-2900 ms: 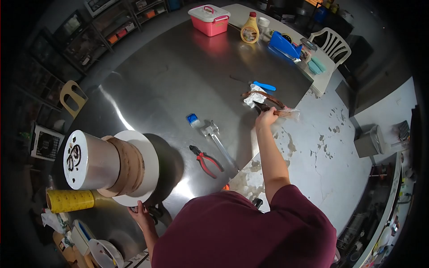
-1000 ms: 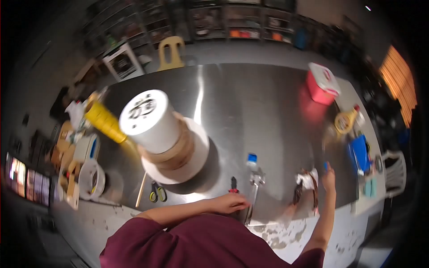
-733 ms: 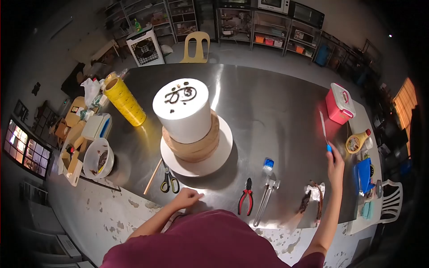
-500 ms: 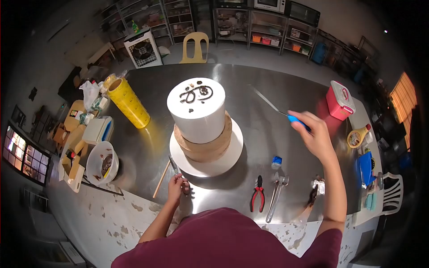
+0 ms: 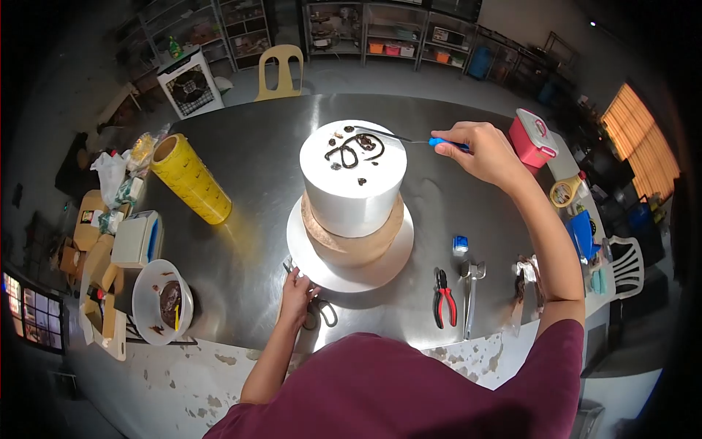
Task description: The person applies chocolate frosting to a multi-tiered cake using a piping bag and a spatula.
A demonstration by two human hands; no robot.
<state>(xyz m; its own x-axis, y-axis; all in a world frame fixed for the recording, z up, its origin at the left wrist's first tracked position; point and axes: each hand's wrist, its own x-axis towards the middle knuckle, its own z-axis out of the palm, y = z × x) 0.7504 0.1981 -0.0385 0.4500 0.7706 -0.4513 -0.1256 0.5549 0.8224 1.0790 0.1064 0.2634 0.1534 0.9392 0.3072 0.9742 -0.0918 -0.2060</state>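
My right hand (image 5: 479, 150) is closed around the blue handle of a palette knife (image 5: 420, 141). Its thin blade reaches left over the top of a white round cake (image 5: 355, 201). Dark brown squiggles and small dark blobs mark the cake's top. Under the cake is a brown round stand (image 5: 356, 249), on a white round board (image 5: 311, 260). At the board's near-left edge is my left hand (image 5: 295, 298), fingers apart. A pair of scissors (image 5: 327, 314) lies partly under that hand, with its handle loops showing.
Red-handled pliers (image 5: 444, 300), a metal tool (image 5: 472, 296) and a small blue item (image 5: 460, 244) lie to the right. Leftward are a yellow roll (image 5: 194, 179) and a white bowl (image 5: 142, 311) with brown mixture. A pink box (image 5: 531, 139) stands at the back right.
My right hand has brought the palette knife left, over the cake top. My left hand has shifted off the scissors' loops towards the board's edge. The whole view has shifted too.
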